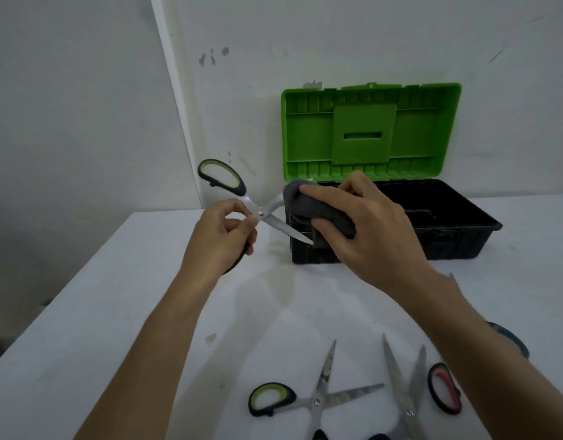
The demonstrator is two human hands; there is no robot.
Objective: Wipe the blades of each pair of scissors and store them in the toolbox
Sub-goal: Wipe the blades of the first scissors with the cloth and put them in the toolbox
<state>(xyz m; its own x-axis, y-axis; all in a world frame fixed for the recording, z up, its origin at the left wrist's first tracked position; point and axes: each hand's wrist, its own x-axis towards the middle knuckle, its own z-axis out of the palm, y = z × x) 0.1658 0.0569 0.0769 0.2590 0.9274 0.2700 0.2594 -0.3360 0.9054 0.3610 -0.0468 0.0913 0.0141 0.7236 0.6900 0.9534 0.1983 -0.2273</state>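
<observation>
Left hand grip pinches open green-handled scissors; right hand grip clutches grey cloth round one blade, toolbox at two o'clock.

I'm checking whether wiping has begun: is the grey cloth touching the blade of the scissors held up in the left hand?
Touching. In the head view the grey cloth, gripped by the right hand, wraps the upper blade of the open scissors.

Two bare forearms, hands ungloved, no sleeves visible.
</observation>
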